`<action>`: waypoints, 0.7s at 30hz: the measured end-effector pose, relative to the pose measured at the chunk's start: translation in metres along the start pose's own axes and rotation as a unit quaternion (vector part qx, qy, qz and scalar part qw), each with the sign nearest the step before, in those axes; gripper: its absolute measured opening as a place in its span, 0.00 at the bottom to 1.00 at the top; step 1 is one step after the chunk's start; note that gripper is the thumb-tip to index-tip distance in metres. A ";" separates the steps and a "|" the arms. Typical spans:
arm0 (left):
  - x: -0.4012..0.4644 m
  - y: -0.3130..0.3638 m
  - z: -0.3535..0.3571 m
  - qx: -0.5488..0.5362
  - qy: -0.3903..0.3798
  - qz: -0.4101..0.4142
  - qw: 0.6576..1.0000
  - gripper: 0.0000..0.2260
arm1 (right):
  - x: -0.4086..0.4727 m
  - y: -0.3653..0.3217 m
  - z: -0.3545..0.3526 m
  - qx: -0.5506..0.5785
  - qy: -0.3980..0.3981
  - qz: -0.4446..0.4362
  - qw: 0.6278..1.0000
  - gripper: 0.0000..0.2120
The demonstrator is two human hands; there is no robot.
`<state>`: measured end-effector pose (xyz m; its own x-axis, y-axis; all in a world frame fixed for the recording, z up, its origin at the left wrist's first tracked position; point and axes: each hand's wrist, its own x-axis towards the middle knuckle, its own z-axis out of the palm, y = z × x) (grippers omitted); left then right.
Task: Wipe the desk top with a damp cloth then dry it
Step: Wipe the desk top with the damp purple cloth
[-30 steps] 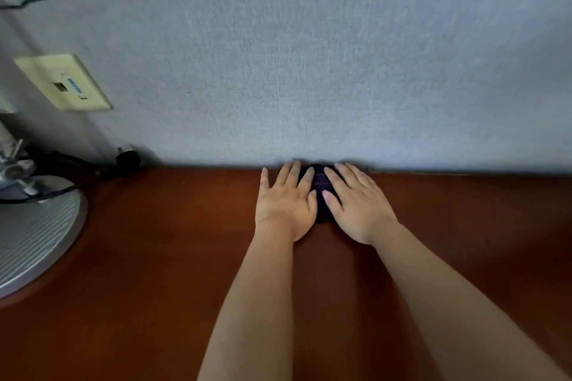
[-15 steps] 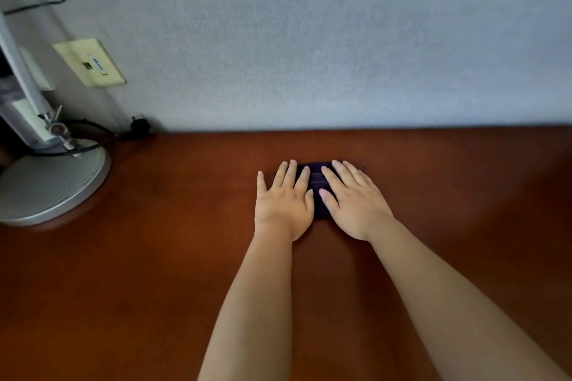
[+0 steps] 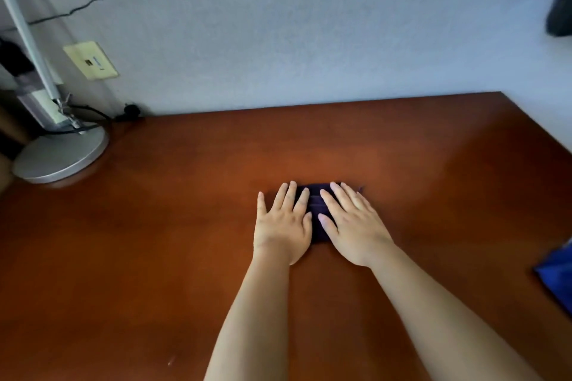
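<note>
Desk top (image 3: 154, 257): reddish-brown wood, meeting the wall along its far edge. Left of the cloth, at the far left corner, stands a lamp base (image 3: 62, 155) with a cable; on the wall above it is a cream wall plate (image 3: 91, 60), its marking too small to read. The dark cloth (image 3: 317, 210), folded, lies flat near the desk's middle. The left hand (image 3: 283, 226) and right hand (image 3: 356, 223) press on it side by side, fingers straight, grasping nothing. Right of the cloth, at the desk's edge, a blue item (image 3: 557, 272) is partly visible. Judgement: wiping is under way; no wet sheen is discernible, and drying remains. No legible brands.
</note>
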<state>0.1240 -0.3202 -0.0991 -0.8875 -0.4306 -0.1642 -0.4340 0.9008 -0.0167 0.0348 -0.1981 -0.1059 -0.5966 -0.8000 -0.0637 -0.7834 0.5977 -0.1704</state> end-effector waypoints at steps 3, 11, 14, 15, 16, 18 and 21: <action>0.012 -0.006 0.001 0.004 0.008 0.008 1.000 0.24 | 0.011 0.003 0.002 -0.008 0.018 -0.008 1.000 0.29; 0.095 -0.019 -0.012 -0.025 0.023 0.000 0.999 0.24 | 0.095 0.028 -0.007 -0.006 0.027 -0.007 1.000 0.26; 0.136 -0.027 -0.018 -0.037 0.024 -0.002 0.999 0.24 | 0.139 0.039 -0.012 -0.012 0.030 -0.001 0.999 0.26; 0.151 -0.030 -0.021 -0.038 0.024 -0.001 0.999 0.24 | 0.154 0.043 -0.014 -0.015 0.032 0.002 0.999 0.26; 0.165 -0.033 -0.023 -0.039 0.027 0.001 0.999 0.24 | 0.168 0.046 -0.016 -0.018 0.032 0.006 0.999 0.26; 0.195 -0.040 -0.027 -0.041 0.033 0.008 0.999 0.24 | 0.196 0.053 -0.018 -0.021 0.032 0.013 0.999 0.26; 0.234 -0.046 -0.034 -0.045 0.039 0.013 0.998 0.24 | 0.232 0.064 -0.023 -0.020 0.031 0.021 0.999 0.26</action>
<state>-0.0688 -0.4645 -0.1029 -0.9060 -0.4142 -0.0871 -0.4206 0.9040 0.0760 -0.1581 -0.3443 -0.1088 -0.6379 -0.7701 -0.0084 -0.7628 0.6334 -0.1301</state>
